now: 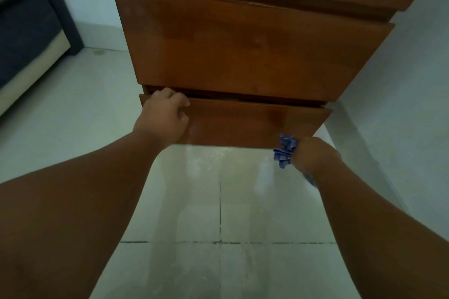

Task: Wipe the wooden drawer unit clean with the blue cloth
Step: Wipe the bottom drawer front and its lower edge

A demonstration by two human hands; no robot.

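The wooden drawer unit (243, 43) stands straight ahead, brown, with stacked drawer fronts. Its bottom drawer (255, 121) is pulled out a little, leaving a dark gap above its top edge. My left hand (164, 116) grips that drawer's top left corner, fingers curled over the edge. My right hand (313, 153) is at the drawer's lower right corner, closed around the crumpled blue cloth (285, 150), which bunches out to the left of my fist at the drawer's bottom edge.
Pale glossy floor tiles (218, 226) with dark grout lines lie below the unit. A white wall (401, 104) runs close along the unit's right side. A dark sofa (26, 31) with a light base stands at the far left.
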